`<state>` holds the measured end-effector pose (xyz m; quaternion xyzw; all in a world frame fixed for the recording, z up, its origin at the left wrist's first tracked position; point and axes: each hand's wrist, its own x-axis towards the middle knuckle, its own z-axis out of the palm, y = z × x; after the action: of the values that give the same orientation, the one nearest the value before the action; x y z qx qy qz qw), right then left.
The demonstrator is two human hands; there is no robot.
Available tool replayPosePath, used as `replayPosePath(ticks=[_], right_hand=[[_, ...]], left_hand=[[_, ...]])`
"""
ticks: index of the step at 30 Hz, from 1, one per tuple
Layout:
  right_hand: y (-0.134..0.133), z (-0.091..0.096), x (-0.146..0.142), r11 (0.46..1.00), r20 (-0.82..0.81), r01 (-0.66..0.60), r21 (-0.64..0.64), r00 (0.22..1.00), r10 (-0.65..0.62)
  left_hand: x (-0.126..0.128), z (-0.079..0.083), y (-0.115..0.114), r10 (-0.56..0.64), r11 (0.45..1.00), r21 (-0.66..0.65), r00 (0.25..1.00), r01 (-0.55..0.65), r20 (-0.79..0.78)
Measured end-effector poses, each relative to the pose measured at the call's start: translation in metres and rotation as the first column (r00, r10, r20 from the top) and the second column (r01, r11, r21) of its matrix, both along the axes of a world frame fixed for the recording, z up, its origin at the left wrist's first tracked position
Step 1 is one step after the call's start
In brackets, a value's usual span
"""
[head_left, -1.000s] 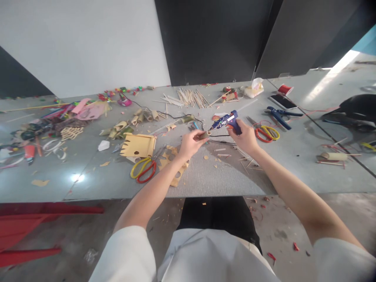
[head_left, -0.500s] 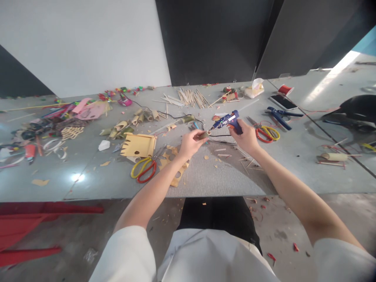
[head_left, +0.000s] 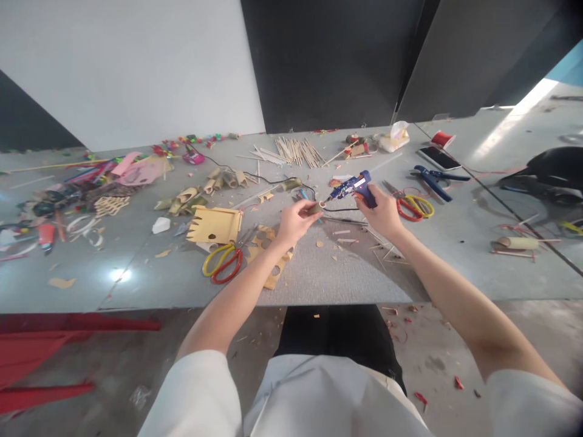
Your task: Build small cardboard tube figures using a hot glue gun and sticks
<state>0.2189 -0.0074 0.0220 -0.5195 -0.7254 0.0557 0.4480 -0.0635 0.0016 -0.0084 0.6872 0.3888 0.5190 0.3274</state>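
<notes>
My right hand (head_left: 382, 212) grips a blue glue gun (head_left: 350, 187), its nozzle pointing left at a small bamboo tube piece (head_left: 315, 209). My left hand (head_left: 294, 222) pinches that piece between thumb and fingers, just above the grey table (head_left: 150, 276). The gun's tip touches or nearly touches the piece. A black cord runs from the gun across the table.
Yellow-and-red scissors (head_left: 221, 261), a yellow notched box (head_left: 215, 224) and perforated card pieces lie left of my hands. Cut bamboo tubes (head_left: 191, 197), a bundle of sticks (head_left: 298, 150), more scissors (head_left: 414, 206), blue pliers (head_left: 435, 179), a phone (head_left: 439, 158) and coloured scraps spread around.
Almost nothing has moved; the glue gun's nozzle has crept slightly closer to the bamboo piece in my left hand.
</notes>
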Motion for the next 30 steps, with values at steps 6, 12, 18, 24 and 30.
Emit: replayPosePath(ticks=[6, 12, 18, 24, 30], right_hand=[[0.0001, -0.0002, 0.0003, 1.000, 0.007, 0.000, 0.009, 1.000, 0.000], [-0.0004, -0.0002, 0.0009, 1.000, 0.009, -0.001, 0.003, 1.000, 0.001], [-0.0009, -0.0003, 0.0009, 1.000, 0.008, -0.005, 0.003, 1.000, 0.005], [0.0003, -0.0025, 0.0014, 1.000, 0.006, -0.016, 0.008, 1.000, 0.016], [-0.0008, -0.0011, 0.0004, 1.000, 0.006, -0.020, 0.012, 1.000, 0.020]], left_hand=[[-0.0015, -0.0031, 0.0035, -0.009, 1.000, -0.016, 1.000, 0.009, 0.017], [-0.0017, -0.0009, 0.0031, -0.007, 1.000, -0.017, 1.000, 0.007, 0.013], [-0.0029, -0.0008, 0.0038, -0.012, 1.000, -0.025, 1.000, 0.012, 0.016], [-0.0032, -0.0027, 0.0051, 0.004, 1.000, -0.024, 1.000, -0.004, 0.014], [-0.0037, -0.0048, 0.0065, -0.009, 1.000, -0.020, 0.999, 0.009, 0.030]])
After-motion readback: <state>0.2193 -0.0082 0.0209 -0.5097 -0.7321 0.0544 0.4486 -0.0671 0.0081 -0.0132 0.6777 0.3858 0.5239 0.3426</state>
